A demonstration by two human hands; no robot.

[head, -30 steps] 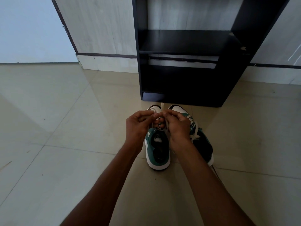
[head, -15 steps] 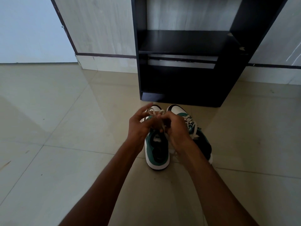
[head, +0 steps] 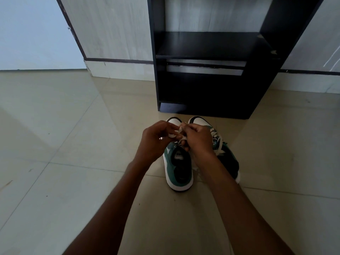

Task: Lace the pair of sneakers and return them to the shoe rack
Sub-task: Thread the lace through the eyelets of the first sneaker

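Note:
Two green, white and black sneakers stand side by side on the tiled floor, toes toward the rack. Over the left sneaker [head: 178,168] my left hand [head: 156,140] and my right hand [head: 197,139] meet, each pinching the white lace [head: 179,132] above its eyelets. The right sneaker [head: 227,159] has its white lace threaded and lying loose across its tongue; my right wrist hides part of it. A black shoe rack [head: 207,45] with dark shelves stands just beyond the toes.
Glossy beige floor tiles [head: 64,162] spread to the left and right. A pale wood-grain panel [head: 110,34] with a dark trim strip stands behind the rack, with a white wall at far left.
My hands have shifted slightly over the left sneaker; the left hand's fingers spread half a second ago and are now curled back onto the lace. The sneakers have stayed put.

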